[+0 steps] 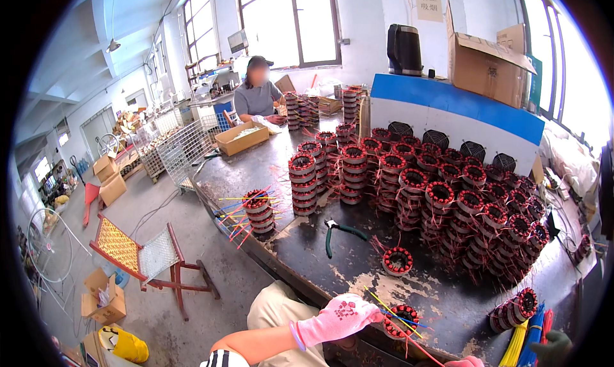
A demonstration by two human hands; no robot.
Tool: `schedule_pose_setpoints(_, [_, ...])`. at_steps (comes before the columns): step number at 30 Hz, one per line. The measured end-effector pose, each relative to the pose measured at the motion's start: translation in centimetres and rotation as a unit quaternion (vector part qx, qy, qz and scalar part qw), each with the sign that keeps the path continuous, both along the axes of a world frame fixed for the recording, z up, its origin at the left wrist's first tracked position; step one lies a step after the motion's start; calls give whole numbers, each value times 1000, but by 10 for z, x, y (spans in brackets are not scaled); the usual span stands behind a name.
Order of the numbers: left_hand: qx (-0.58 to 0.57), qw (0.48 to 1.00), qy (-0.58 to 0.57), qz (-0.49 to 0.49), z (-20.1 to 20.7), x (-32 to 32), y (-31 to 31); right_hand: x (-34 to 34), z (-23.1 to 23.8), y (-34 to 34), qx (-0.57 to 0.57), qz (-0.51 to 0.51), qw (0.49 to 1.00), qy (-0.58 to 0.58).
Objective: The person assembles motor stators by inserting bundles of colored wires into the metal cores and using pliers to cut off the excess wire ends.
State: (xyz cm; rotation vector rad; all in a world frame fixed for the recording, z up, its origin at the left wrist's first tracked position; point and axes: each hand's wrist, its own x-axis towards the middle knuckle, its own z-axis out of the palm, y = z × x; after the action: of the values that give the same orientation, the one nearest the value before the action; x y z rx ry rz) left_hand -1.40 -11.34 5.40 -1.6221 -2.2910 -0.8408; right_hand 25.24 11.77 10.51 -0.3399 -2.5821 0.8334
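Round copper-wound stator ring with red insulation point(401, 320) sits at the dark workbench's point(320, 252) near edge, pink-gloved left hand point(337, 318) pinching its yellow lead wire point(391, 311) to steady it; right hand point(465, 362) barely shows, fingers can't tell.

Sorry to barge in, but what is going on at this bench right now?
A person in pink gloves holds a wound motor stator with coloured wires at the near edge of the dark workbench, the left hand beside it. Stacks of similar stators cover the bench, and green-handled pliers lie nearby. A co-worker sits at the far end.
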Motion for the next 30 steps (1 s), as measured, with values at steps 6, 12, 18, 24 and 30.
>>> schedule_pose_setpoints(6, [26,999,34,-5,0,-1,2,0,-1,1,3,1,1000,4])
schedule_pose_setpoints(12, [7,999,47,-6,0,-2,0,0,-4,3,6,0,1000,4])
schedule_pose_setpoints(18, [7,995,89,33,22,1,5,-8,-5,0,-75,-53,995,32])
schedule_pose_setpoints(24, [75,983,130,-110,61,44,43,-56,-18,-23,-248,-15,965,77])
schedule_pose_setpoints(30, [49,980,116,-155,54,45,59,-57,-1,-31,-218,7,973,76])
